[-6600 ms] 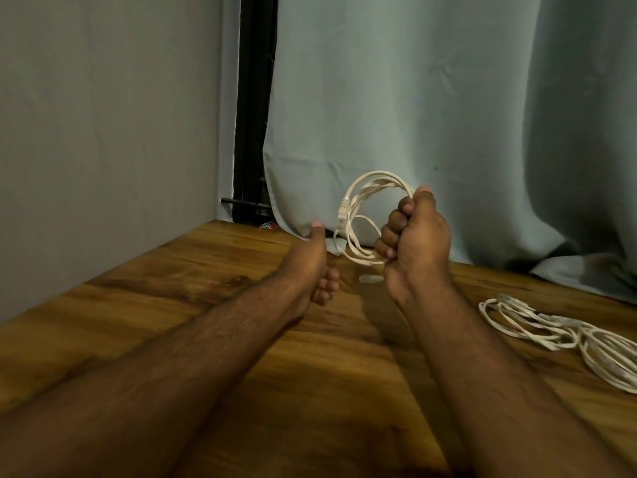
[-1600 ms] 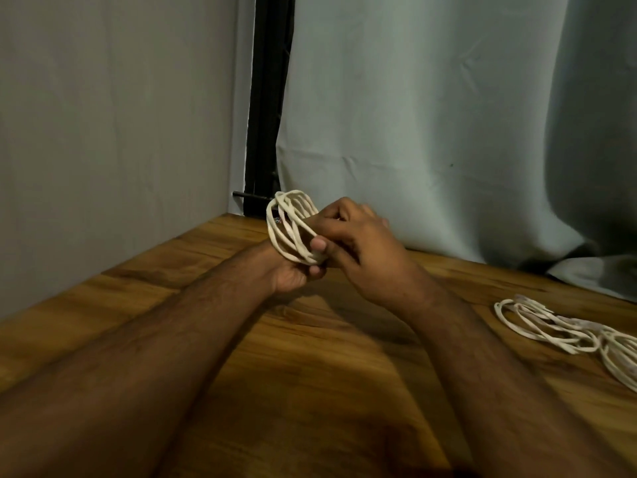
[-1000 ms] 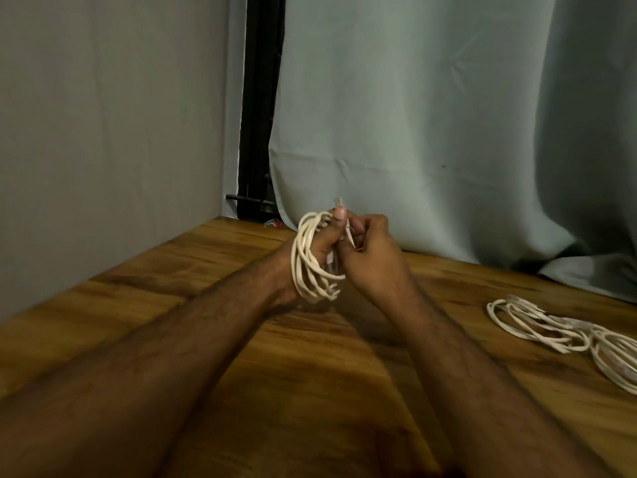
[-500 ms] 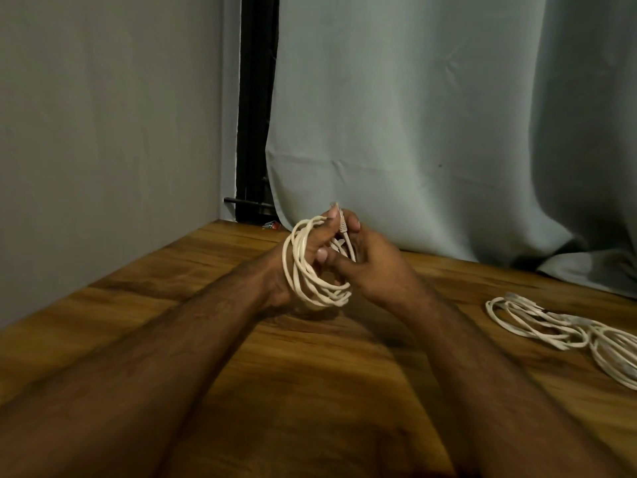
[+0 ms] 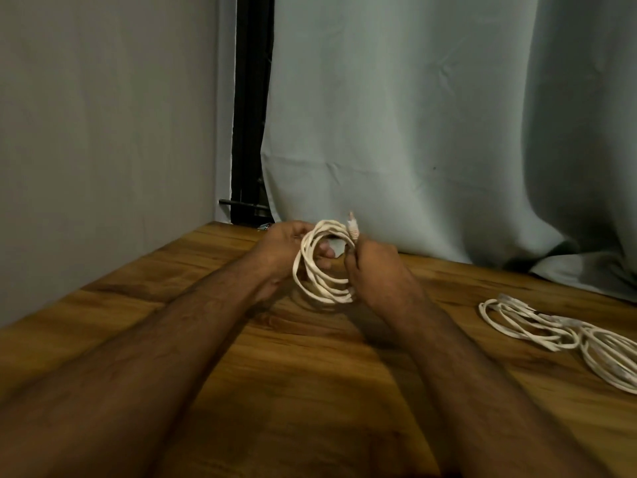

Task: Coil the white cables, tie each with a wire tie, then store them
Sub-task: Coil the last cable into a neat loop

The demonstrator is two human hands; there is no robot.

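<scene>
A pale blue-grey fabric curtain [image 5: 413,115] hangs in folds across the back, its hem resting on the far edge of the brown wood-grain tabletop [image 5: 293,374] that fills the lower part of the view. To my left stands a plain grey wall [image 5: 103,115], and between wall and curtain runs a narrow black vertical frame [image 5: 250,108] with a short dark bar near its foot.

Both my bare forearms reach forward over the table and meet near its far side. My left hand [image 5: 282,250] has its fingers curled through and around the left side of the coiled white cable with a plug end [image 5: 322,270], gripping the loops; the fingertips show inside the ring. My right hand [image 5: 374,274] is closed on the right side of the same coil, pinching the strands together, and the cable's pale plug [image 5: 352,226] sticks up just above my right thumb. The coil is held upright between my two hands, its lower edge close to the wood; I cannot tell whether it touches.

Well off to my right, loose loops of further white cables [image 5: 565,336] lie flat on the table, running out of the right edge of the view.
</scene>
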